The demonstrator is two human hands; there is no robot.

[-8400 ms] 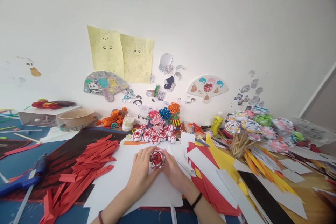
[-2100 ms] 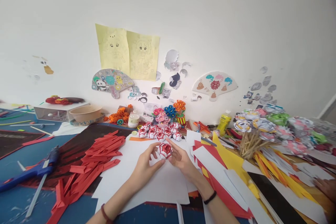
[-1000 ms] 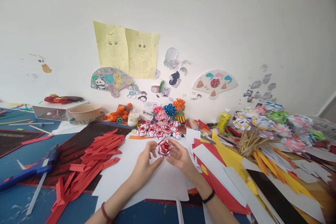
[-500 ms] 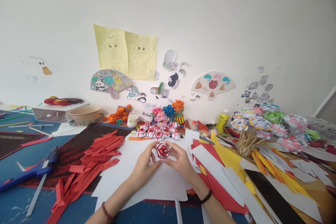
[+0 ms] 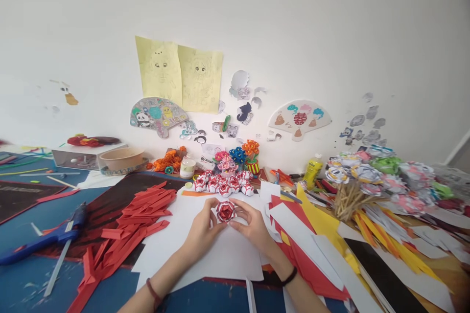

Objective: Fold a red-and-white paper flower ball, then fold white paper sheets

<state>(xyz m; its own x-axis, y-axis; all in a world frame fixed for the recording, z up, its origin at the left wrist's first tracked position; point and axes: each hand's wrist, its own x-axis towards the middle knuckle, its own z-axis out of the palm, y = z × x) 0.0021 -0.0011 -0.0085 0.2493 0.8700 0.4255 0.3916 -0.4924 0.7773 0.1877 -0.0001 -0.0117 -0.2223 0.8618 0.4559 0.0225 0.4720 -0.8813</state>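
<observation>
Grasping a red-and-white paper flower from either side in the head view, the left hand and right hand had their fingers curved around its rim, over white paper sheets. Just beyond sat a cluster of similar flowers. Folded red strips lay left, near a blue glue gun; red paper lay right.

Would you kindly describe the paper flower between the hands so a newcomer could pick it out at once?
Find the large white paper at the lower middle of the view. Above its far part, between the left hand and right hand, is a round red-and-white flower with a red centre. Similar flowers sit clustered just beyond; only this one is held.
</observation>
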